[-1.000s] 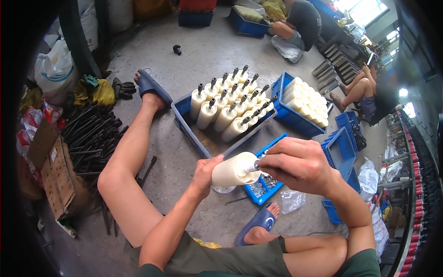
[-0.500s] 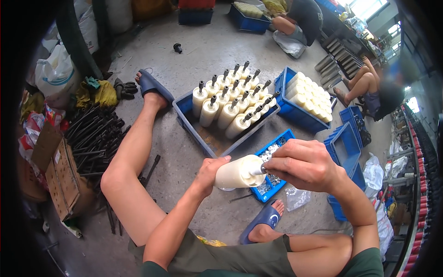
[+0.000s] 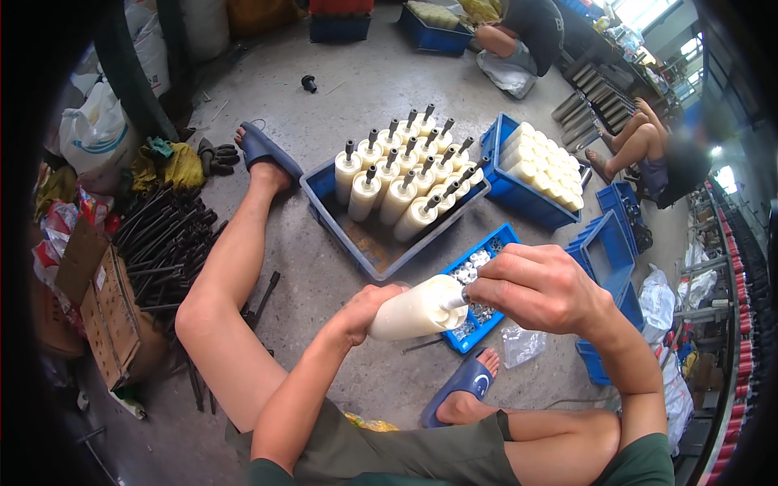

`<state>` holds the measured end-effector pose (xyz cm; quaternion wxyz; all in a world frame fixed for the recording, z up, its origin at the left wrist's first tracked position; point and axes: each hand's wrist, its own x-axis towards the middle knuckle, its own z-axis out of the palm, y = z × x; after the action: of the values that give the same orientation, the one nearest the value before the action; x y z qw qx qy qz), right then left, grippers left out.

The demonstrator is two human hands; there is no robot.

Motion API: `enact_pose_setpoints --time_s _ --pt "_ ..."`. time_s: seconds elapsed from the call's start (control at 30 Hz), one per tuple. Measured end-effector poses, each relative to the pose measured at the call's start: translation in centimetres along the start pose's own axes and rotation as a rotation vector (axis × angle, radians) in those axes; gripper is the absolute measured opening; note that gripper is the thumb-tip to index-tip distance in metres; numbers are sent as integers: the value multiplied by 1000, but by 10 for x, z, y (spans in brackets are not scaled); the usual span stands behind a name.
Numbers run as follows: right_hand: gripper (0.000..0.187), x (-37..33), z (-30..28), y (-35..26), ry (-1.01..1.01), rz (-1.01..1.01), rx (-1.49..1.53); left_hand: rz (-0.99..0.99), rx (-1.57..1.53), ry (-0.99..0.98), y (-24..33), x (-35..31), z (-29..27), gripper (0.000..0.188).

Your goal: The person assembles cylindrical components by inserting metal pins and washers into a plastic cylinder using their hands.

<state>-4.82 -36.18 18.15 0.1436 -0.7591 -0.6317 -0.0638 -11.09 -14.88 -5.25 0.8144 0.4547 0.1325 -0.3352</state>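
My left hand (image 3: 361, 314) is wrapped around a cream plastic cylinder (image 3: 409, 314), held tilted over the floor with its recessed end facing right. Pinched in the fingers of my right hand (image 3: 545, 285) is a short silver metal sleeve (image 3: 460, 297), which meets the middle of that recessed end. My fingers cover the sleeve's outer end, and how deep it sits cannot be told. Just beyond my hands stands a blue tray (image 3: 496, 241) of small white and metal parts. Farther off, a grey-blue crate (image 3: 344, 231) holds several upright cream cylinders (image 3: 399, 198) with black rods sticking out on top.
Another blue crate (image 3: 531, 209) of cream cylinders is at the back right. Left of my leg lie a heap of black rods (image 3: 166, 243) and a cardboard box (image 3: 121, 324). Nested blue bins (image 3: 604, 259) stand at the right. Two people sit farther back, one by metal tubes (image 3: 596, 105).
The cream cylinder has shifted slightly left, and my left thumb has slid back behind it. My right hand keeps its pinch on the sleeve at the cylinder's end.
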Motion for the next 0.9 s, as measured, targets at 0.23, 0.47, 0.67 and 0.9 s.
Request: enact_pose_setpoints --time_s 0.23,0.47,0.67,0.9 --pt "16 -5 2 3 -23 102 -17 54 -4 80 1 -2 3 39" --pt "25 -3 18 0 33 309 -61 184 16 193 1 -5 9 43" --pt "23 -19 18 10 15 609 197 279 -4 261 6 -2 15 42" --pt "24 -7 1 14 56 323 252 269 -11 271 11 -4 11 44"
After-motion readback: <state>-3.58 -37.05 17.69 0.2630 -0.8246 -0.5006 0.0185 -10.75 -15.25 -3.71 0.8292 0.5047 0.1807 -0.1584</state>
